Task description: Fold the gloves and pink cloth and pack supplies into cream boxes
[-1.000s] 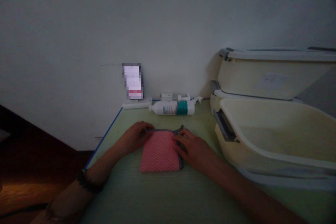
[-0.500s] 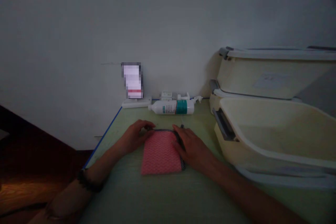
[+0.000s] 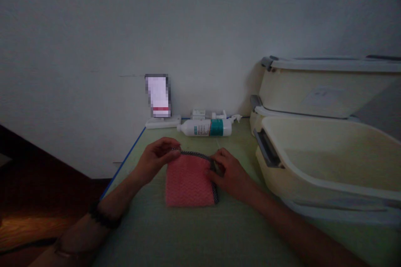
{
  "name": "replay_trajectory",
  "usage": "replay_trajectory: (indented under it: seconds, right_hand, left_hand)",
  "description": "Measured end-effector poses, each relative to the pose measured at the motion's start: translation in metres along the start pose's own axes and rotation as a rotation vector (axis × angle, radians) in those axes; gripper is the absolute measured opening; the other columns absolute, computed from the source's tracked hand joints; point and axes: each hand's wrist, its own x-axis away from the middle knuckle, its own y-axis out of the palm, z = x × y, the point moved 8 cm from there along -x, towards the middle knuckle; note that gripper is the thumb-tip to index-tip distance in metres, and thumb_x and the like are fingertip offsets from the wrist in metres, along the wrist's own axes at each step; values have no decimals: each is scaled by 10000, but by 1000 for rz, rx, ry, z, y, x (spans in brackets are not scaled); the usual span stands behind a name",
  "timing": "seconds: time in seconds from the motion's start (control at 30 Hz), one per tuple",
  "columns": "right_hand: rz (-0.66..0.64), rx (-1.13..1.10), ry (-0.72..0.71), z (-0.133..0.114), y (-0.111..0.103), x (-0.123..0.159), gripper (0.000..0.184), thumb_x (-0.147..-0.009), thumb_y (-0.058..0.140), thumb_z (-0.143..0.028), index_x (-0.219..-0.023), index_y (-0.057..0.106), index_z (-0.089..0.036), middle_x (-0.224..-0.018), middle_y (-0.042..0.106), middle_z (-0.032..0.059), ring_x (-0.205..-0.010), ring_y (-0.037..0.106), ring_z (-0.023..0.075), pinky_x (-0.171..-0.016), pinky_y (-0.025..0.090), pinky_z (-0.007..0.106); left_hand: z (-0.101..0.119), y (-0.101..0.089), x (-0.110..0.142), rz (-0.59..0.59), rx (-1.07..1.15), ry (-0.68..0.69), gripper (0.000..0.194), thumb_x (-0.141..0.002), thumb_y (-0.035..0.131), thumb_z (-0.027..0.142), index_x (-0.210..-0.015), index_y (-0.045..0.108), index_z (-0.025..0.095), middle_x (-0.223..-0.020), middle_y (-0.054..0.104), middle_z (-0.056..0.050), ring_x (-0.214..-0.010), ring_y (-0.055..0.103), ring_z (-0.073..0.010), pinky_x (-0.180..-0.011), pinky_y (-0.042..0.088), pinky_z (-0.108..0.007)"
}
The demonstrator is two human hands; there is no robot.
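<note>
A folded pink cloth [image 3: 189, 181] with a dark checkered edging lies on the green tabletop [image 3: 188, 233] in front of me. My left hand [image 3: 158, 157] pinches its far left corner between thumb and fingers, and that corner looks slightly raised. At the far right corner, my right hand [image 3: 227, 169] grips the edging with its thumb and bent fingers. The near part of the cloth rests flat on the table. Parts of both far corners are hidden by my fingers.
A white bottle [image 3: 205, 127] with a green label lies on its side beyond the cloth. Behind it are small white items, and a lit phone [image 3: 159, 96] stands on a white base. Two cream plastic bins [image 3: 269, 175] occupy the right side, against the wall.
My left hand has moved slightly left and up with the cloth's far left corner. The cloth has shifted a little left, and my right fingers have curled onto its far right corner.
</note>
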Motion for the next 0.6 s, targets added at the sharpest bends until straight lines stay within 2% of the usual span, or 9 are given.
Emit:
replay_trajectory:
  seconds: [0.1, 0.17, 0.27, 0.33, 0.4, 0.47, 0.6]
  right_hand:
    - [-116, -112, -181, -27, -11, 4, 115, -705, 601, -138, -811, 577, -174, -923, 476, 22, -837, 509, 127, -736, 426, 252]
    - [-275, -146, -302, -44, -11, 11, 136, -669, 634, -124, -778, 580, -185, -949, 503, 15, -901, 508, 136, -808, 405, 267]
    - [-497, -140, -390, -57, -3, 23, 165, -642, 657, -127, -775, 585, -190, -934, 550, 5, -904, 519, 142, -832, 394, 283]
    - [-593, -139, -419, -59, 3, 29, 182, -627, 667, -122, -779, 584, -180, -916, 559, 4, -896, 523, 138, -813, 399, 265]
    - [-635, -130, -437, -59, 7, 32, 205, -600, 700, -137, -766, 584, -170, -903, 557, 2, -897, 517, 133, -797, 397, 245]
    - [-643, -93, -444, -58, 9, 32, 222, -578, 727, -168, -747, 582, -171, -888, 557, -2, -890, 510, 133, -794, 390, 243]
    - [-585, 50, -441, -56, 7, 30, 169, -607, 702, -184, -717, 575, -177, -889, 571, 7, -892, 496, 148, -822, 363, 274]
  left_hand:
    - [2, 9, 4, -184, 199, -27, 416, -739, 483, 577, -845, 539, 179, -524, 567, 15, -456, 545, -127, -486, 468, -284]
    - [6, 15, 7, -275, 204, -23, 404, -770, 457, 563, -806, 554, 172, -482, 545, 21, -437, 534, -132, -491, 469, -302]
    - [17, 26, 11, -398, -76, 72, 211, -746, 603, 372, -759, 607, 162, -665, 629, -26, -636, 588, -148, -635, 484, -298]
    - [22, 41, 17, -546, -355, 188, 129, -758, 604, 288, -805, 641, 173, -848, 650, -52, -813, 586, -163, -762, 466, -301]
    - [21, 50, 23, -643, -571, 289, 148, -787, 569, 274, -883, 651, 197, -1003, 629, -59, -944, 558, -173, -856, 434, -310]
    - [14, 51, 21, -635, -705, 343, 201, -818, 528, 281, -970, 640, 210, -1105, 603, -63, -1039, 526, -186, -914, 404, -328]
    - [-5, 37, 8, -480, -857, 372, 317, -885, 407, 277, -1144, 561, 177, -1231, 543, -98, -1144, 470, -194, -980, 351, -373]
